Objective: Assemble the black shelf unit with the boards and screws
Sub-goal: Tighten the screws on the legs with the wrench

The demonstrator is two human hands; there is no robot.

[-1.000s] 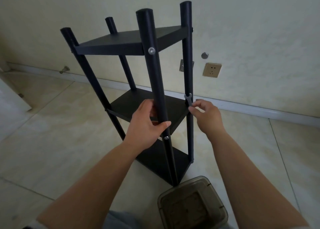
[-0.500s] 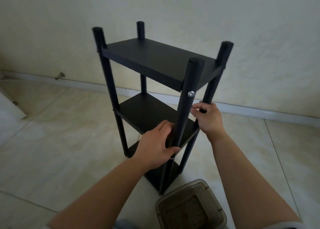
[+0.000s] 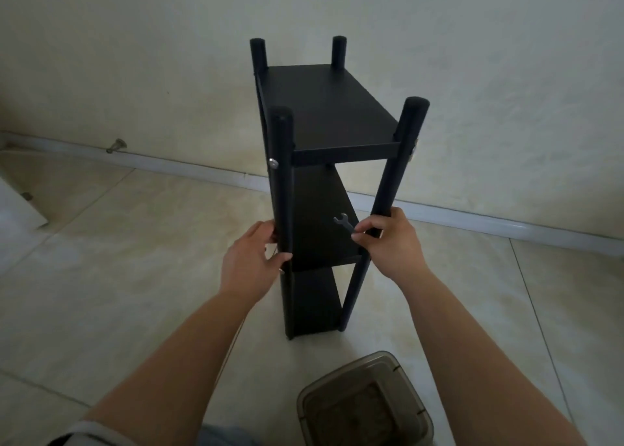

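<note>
Looking basically done — shelf unit (image 3: pixel 324 182) stood upright, all boards in, left hand (image 3: pixel 251 263) gripping a post, right hand (image 3: pixel 388 243) pinching the wrench (image 3: pixel 343 222).

Dim, soft light; wide-angle distortion.

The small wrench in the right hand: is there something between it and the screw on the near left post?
Yes. The wrench is inside the frame, over the middle board; the screw sits on the near left post's outer side. That post, gripped by the left hand, stands between them. The right hand must go around.
</note>
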